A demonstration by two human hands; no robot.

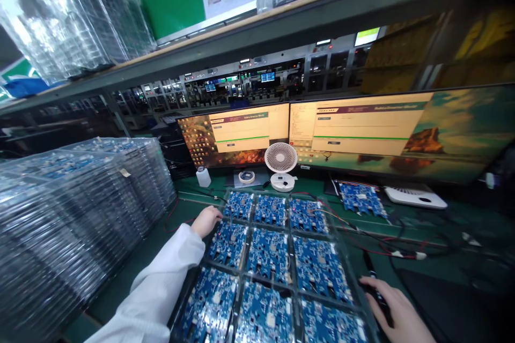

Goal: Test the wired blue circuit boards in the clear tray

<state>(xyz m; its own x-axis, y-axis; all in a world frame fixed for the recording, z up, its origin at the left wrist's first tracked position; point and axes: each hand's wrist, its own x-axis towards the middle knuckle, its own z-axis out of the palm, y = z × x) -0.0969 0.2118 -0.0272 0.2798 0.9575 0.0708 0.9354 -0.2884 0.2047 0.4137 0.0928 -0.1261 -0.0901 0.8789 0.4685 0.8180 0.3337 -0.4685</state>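
At the far left stands a big stack of clear trays (pixel 60 214) with blue boards inside. It sits on the green surface (pixel 132 262). Just to its right comes the left hand (pixel 206 221), in a white sleeve (pixel 161 284). The left hand rests at the left edge of a clear tray (pixel 277 262) near its far corner, with its fingers curled down on the rim; I cannot tell if they grip it. The tray lies flat on the surface in front of the person and holds rows of blue circuit boards (pixel 269 249). Behind the tray sit a small white bottle (pixel 203 176), a small white fan (pixel 281 163) and two wide screens (pixel 362 134), all lit up. One more blue board (pixel 361 198) lies alone, past the tray to the right, with red and black wires (pixel 378 246) near it. At the right edge of the tray is the right hand (pixel 396 308). Its fingers lie spread and loose over a thin black thing (pixel 376 289) beside the tray, touching it
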